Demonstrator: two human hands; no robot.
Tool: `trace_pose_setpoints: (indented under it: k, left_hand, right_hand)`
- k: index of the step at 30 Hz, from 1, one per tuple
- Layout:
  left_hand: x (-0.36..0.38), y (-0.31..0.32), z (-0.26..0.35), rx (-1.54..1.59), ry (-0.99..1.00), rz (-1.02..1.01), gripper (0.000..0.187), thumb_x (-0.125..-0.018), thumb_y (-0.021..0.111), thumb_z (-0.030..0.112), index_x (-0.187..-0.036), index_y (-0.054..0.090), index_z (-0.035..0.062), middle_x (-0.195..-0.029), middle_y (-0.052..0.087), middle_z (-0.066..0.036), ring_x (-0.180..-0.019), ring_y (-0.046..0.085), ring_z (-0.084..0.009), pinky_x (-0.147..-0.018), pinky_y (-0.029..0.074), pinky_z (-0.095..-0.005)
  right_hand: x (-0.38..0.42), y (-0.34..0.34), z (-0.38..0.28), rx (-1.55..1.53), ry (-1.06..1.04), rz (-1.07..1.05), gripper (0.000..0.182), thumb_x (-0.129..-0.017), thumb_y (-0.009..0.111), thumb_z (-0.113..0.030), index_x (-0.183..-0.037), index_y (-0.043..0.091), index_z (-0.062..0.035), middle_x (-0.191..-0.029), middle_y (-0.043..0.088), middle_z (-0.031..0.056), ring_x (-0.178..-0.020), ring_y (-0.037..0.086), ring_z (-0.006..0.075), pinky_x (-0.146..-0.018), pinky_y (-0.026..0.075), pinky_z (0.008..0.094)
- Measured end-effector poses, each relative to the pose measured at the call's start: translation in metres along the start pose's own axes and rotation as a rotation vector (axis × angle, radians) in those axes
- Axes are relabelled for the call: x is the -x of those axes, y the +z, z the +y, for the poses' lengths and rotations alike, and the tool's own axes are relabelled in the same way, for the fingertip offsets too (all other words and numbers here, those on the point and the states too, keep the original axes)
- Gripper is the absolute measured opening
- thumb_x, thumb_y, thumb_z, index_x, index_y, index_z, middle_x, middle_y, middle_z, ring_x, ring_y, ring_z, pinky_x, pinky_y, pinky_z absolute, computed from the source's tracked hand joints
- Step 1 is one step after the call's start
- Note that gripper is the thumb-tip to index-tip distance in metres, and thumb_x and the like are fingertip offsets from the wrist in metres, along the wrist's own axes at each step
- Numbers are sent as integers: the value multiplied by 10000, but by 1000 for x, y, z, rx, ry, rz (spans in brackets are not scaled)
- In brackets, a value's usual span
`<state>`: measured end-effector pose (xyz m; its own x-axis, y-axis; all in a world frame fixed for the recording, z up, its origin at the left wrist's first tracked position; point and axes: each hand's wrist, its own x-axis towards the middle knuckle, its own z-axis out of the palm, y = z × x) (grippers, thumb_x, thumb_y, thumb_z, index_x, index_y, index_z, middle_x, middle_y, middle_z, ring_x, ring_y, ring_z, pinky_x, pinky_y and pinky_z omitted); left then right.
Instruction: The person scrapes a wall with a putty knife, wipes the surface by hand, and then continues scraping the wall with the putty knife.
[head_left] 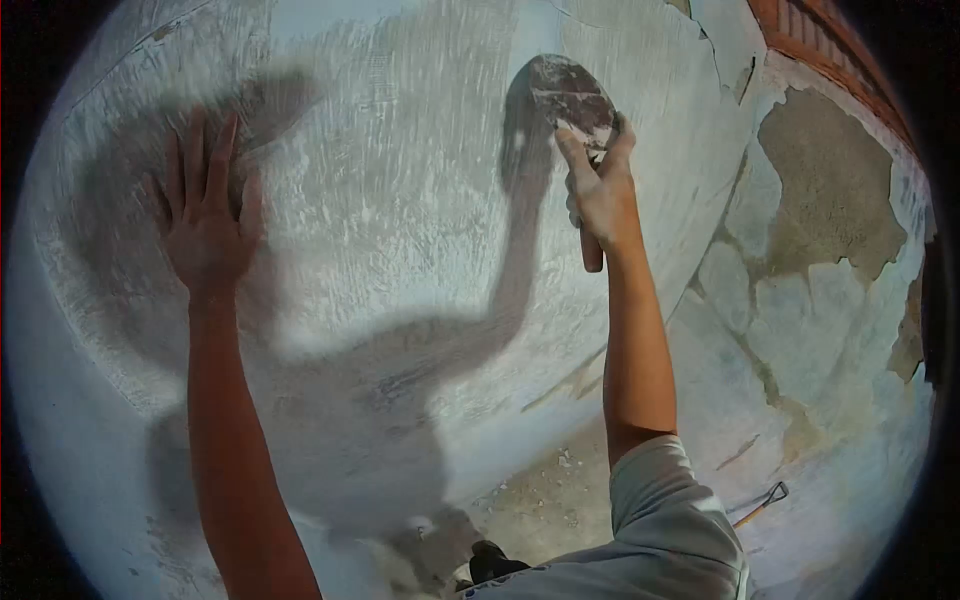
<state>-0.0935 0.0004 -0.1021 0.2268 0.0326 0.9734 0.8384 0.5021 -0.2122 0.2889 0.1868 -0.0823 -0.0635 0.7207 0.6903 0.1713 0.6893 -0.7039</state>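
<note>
My left hand (210, 225) lies flat against the rough, whitish wall (400, 210) at the upper left, fingers spread, with nothing in it. At the upper right, my right hand (605, 190) is wrapped round a trowel (572, 98). The trowel's rounded metal blade points up and carries pale smears. Its brown handle sticks out below my palm. Whether the blade touches the wall I cannot tell. Streaky marks cover the wall surface between my hands, and my shadow falls across it.
On the right, another wall (800, 320) has peeling paint and a bare grey patch (830, 180). A long-handled tool (762, 503) leans at the lower right. Small debris lies on the floor (550, 505). A dark shoe (492, 562) shows at the bottom.
</note>
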Motion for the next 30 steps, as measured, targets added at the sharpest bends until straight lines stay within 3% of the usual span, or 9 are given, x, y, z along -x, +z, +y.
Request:
trace_pose_setpoints:
  k: [2, 4, 8, 14, 18, 22, 25, 29, 30]
  left_hand:
    - [1, 0, 0, 6, 1, -5, 633, -1065, 565, 462, -1666, 381, 388, -1763, 312, 45, -1630, 266, -306, -1320, 147, -628]
    - [-1, 1, -2, 0, -11, 4, 644, -1051, 583, 460, -1661, 384, 402, -1763, 309, 58, -1625, 280, -300, -1313, 174, -639]
    - [0, 1, -1, 7, -18, 9, 674, -1019, 627, 457, -1650, 392, 423, -1760, 309, 81, -1611, 316, -295, -1293, 230, -664]
    - [1, 3, -1, -9, -40, -22, 686, -1012, 645, 457, -1648, 391, 428, -1756, 319, 76, -1608, 318, -293, -1294, 228, -668]
    - [0, 0, 0, -1, -47, -35, 692, -1006, 661, 453, -1645, 395, 431, -1755, 320, 80, -1607, 319, -290, -1298, 229, -658]
    - [2, 0, -1, 11, -34, -16, 704, -1001, 677, 441, -1644, 393, 436, -1752, 325, 85, -1607, 321, -283, -1299, 237, -647]
    - [1, 1, -1, 3, -15, -4, 714, -1005, 676, 416, -1655, 380, 418, -1760, 308, 79, -1613, 306, -292, -1302, 225, -648]
    - [0, -2, 2, 14, -29, -30, 737, -1013, 671, 382, -1676, 351, 389, -1774, 281, 61, -1627, 275, -314, -1305, 198, -652]
    - [0, -2, 1, 12, -31, -36, 743, -1010, 676, 383, -1677, 349, 392, -1773, 285, 61, -1626, 278, -312, -1305, 199, -648]
  right_hand:
    - [13, 6, 37, 16, -229, 24, 969, -1028, 691, -455, -1634, 124, 47, -1445, 599, 342, -1322, 630, 404, -1103, 489, 439]
    - [49, 9, 42, 2, -148, -6, 928, -1043, 683, -418, -1639, 140, 40, -1469, 592, 320, -1342, 614, 402, -1126, 471, 429]
    - [37, 10, 29, -11, -127, 40, 953, -1030, 693, -451, -1639, 146, 36, -1460, 596, 324, -1339, 619, 387, -1135, 462, 432]
    - [-11, -13, -32, 20, 102, -71, 1024, -997, 686, -585, -1621, 189, 57, -1303, 651, 289, -1050, 666, 315, -936, 556, 443]
    - [28, 1, 31, 101, -104, 16, 976, -1041, 644, -529, -1643, 143, 53, -1526, 527, 346, -1425, 541, 429, -1198, 402, 452]
    - [41, 5, 40, -13, -84, -40, 977, -1036, 658, -508, -1648, 134, 45, -1526, 526, 337, -1418, 545, 419, -1199, 401, 443]
    - [9, -5, -9, -56, 43, -67, 952, -1026, 679, -486, -1636, 172, 40, -1475, 570, 330, -1359, 584, 396, -1148, 441, 438]
    - [0, -12, -22, 19, 29, -46, 940, -1031, 681, -457, -1647, 177, 43, -878, 660, 104, -649, 591, 176, -606, 539, 341]
    - [3, -9, -2, 47, -60, -21, 936, -1034, 679, -452, -1649, 176, 41, -1007, 662, 157, -777, 622, 219, -717, 549, 374]
